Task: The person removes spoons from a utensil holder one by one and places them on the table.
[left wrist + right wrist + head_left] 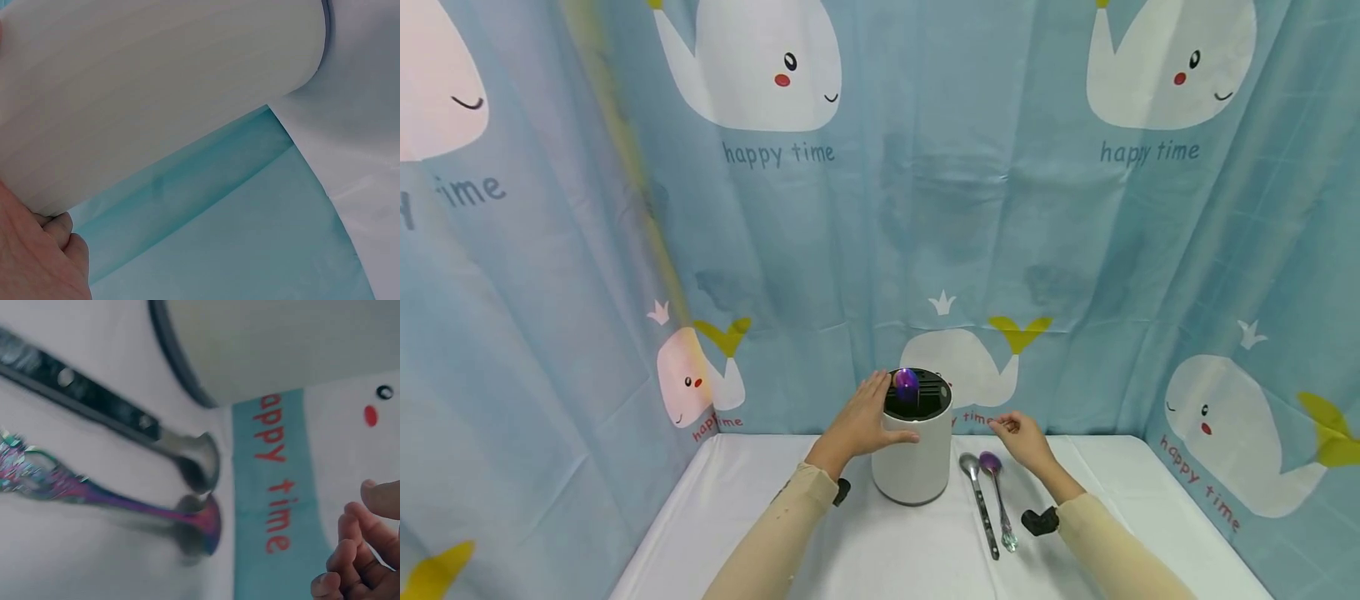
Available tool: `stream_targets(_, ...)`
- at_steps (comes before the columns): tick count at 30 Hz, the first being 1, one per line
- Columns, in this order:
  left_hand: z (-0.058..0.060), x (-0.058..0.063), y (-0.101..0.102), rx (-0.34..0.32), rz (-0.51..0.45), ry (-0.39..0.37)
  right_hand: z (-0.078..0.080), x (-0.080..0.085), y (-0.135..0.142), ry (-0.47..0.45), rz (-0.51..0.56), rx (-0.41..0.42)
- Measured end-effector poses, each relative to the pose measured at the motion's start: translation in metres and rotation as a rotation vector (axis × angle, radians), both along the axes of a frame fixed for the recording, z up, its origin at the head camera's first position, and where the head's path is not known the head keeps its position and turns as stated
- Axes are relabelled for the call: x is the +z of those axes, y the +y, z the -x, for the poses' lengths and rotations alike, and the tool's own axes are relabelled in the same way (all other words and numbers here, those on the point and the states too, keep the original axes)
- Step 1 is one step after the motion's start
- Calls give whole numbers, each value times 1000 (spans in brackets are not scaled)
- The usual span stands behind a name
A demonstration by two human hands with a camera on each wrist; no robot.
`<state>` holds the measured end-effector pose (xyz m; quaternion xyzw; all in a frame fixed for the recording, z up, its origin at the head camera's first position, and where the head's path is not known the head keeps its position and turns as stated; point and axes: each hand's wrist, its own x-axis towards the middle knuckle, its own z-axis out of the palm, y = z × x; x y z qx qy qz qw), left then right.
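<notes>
A white cylindrical utensil holder (912, 462) with a black slotted top stands upright on the table. The bowl of a purple iridescent spoon (906, 385) sticks out of that top; its handle is hidden inside. My left hand (859, 423) grips the holder near its rim, thumb across the front and fingers round the far side. To the holder's right, in the air, my right hand (1024, 442) has loosely bent fingers and holds nothing. Below it lie a spoon with a black patterned handle (81, 387) and a purple spoon with an ornate handle (140, 503), side by side.
A white cloth covers the table (700, 533). Behind it and on both sides hangs a blue curtain (925, 208) printed with white whales, close to the table's back edge.
</notes>
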<state>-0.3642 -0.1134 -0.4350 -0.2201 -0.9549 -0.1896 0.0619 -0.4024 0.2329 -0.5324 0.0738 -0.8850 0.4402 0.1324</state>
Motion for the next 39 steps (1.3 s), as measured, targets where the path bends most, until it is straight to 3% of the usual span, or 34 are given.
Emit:
stream_targets(9, 1, -1, 1, 3, 3, 14, 0, 48, -24, 193, 155, 175)
stream_targets(15, 4, -2, 3, 8, 10, 20, -4, 72, -41, 260, 210, 277)
stream_targets(20, 4, -2, 4, 5, -2, 3, -7, 82, -54, 269, 224, 365)
stream_targets(26, 4, -3, 3, 10, -9, 0, -6, 91, -72, 310, 139, 481)
stream_targets(32, 2, -1, 3, 3, -19, -4, 1, 96, -83, 325, 99, 540)
stream_targets(39, 2, -3, 4, -1, -16, 1, 6, 95, -91, 261, 54, 554)
